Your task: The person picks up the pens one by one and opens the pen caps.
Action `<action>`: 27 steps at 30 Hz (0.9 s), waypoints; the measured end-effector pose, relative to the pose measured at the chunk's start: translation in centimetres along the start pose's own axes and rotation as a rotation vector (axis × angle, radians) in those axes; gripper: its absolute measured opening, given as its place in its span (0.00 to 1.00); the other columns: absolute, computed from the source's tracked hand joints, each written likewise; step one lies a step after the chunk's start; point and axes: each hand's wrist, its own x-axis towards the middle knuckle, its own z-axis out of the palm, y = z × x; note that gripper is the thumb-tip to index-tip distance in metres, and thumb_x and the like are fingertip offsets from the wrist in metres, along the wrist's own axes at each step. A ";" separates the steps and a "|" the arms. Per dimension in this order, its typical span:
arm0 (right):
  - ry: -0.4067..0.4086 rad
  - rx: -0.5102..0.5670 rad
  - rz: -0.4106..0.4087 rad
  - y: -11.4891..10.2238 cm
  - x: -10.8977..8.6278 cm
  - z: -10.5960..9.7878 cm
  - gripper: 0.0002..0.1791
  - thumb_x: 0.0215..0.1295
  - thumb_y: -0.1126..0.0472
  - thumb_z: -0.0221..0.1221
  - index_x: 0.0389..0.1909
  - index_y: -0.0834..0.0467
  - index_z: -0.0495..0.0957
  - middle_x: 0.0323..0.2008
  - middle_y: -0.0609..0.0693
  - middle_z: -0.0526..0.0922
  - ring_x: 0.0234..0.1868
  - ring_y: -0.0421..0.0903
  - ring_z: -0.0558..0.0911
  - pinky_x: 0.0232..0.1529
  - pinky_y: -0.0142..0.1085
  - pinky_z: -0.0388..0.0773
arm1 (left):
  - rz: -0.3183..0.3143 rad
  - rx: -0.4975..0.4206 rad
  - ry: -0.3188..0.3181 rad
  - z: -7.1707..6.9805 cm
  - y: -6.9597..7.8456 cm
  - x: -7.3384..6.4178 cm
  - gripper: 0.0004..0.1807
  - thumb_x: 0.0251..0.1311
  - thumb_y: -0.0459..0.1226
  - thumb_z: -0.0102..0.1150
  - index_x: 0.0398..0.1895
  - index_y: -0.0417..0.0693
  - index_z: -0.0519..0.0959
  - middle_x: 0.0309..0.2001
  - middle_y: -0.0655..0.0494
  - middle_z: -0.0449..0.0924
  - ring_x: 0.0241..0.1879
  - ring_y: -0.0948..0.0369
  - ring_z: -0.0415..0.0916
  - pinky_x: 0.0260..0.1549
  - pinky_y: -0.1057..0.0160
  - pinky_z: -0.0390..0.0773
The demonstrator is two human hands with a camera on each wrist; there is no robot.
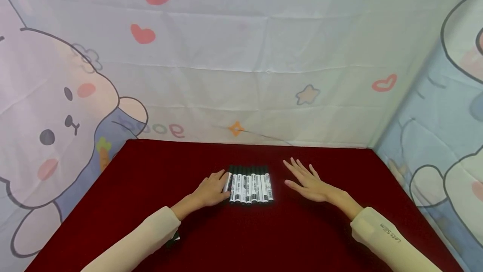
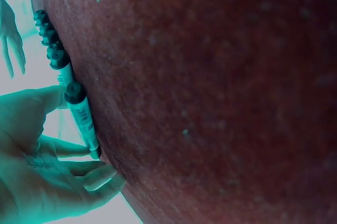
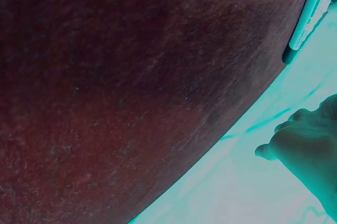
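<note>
Several white markers [image 1: 250,188] with black caps lie side by side in a row on the dark red cloth. At the row's left end my left hand [image 1: 212,189] holds one marker [image 2: 82,117], thumb near one end and fingers toward the other. That marker stands slightly apart from its neighbours in the left wrist view. Off to the row's right is my right hand [image 1: 307,182], its fingers straight and spread, touching no marker. The right wrist view catches a marker [image 3: 307,21] at the row's end, away from the right hand.
The red cloth [image 1: 294,238] covers the table. Partly hidden by the left sleeve lies a dark object with a white part [image 1: 173,238]. A printed curtain [image 1: 234,54] hangs behind the table and along both sides.
</note>
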 end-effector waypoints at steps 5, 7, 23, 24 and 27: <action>-0.004 -0.002 -0.009 -0.1 -0.2 -0.1 0.40 0.80 0.42 0.44 0.83 0.53 0.42 0.83 0.61 0.39 0.82 0.65 0.40 0.77 0.68 0.31 | -0.040 0.041 0.071 0.2 -0.1 0.2 0.34 0.63 0.42 0.67 0.66 0.32 0.72 0.58 0.35 0.75 0.55 0.44 0.73 0.52 0.44 0.78; -0.009 0.005 -0.008 -0.1 -0.3 -0.2 0.40 0.80 0.42 0.44 0.83 0.54 0.42 0.83 0.62 0.39 0.82 0.66 0.40 0.77 0.67 0.33 | -0.048 0.059 0.087 0.2 -0.2 0.2 0.32 0.62 0.43 0.69 0.63 0.32 0.75 0.51 0.38 0.77 0.46 0.50 0.73 0.43 0.49 0.79; -0.045 0.069 -0.012 -0.1 -0.4 -0.1 0.40 0.81 0.43 0.44 0.83 0.55 0.40 0.82 0.64 0.39 0.82 0.68 0.39 0.77 0.67 0.35 | -0.053 -0.227 0.082 -0.1 -2.5 0.8 0.28 0.59 0.41 0.73 0.57 0.32 0.79 0.31 0.51 0.83 0.24 0.64 0.74 0.20 0.67 0.71; -0.047 0.073 -0.013 -0.2 -0.4 -0.1 0.40 0.81 0.43 0.44 0.83 0.55 0.41 0.82 0.65 0.39 0.82 0.68 0.39 0.77 0.67 0.35 | -0.042 -0.250 0.086 -0.3 -2.6 0.8 0.27 0.58 0.40 0.73 0.56 0.32 0.80 0.30 0.51 0.84 0.22 0.64 0.74 0.19 0.67 0.71; -0.053 0.071 -0.014 -0.1 -0.4 0.0 0.40 0.81 0.43 0.44 0.83 0.55 0.40 0.82 0.65 0.39 0.82 0.68 0.40 0.77 0.67 0.36 | -0.060 -0.345 0.073 -0.7 -2.9 0.7 0.24 0.58 0.36 0.72 0.53 0.31 0.80 0.29 0.51 0.84 0.20 0.64 0.76 0.18 0.67 0.76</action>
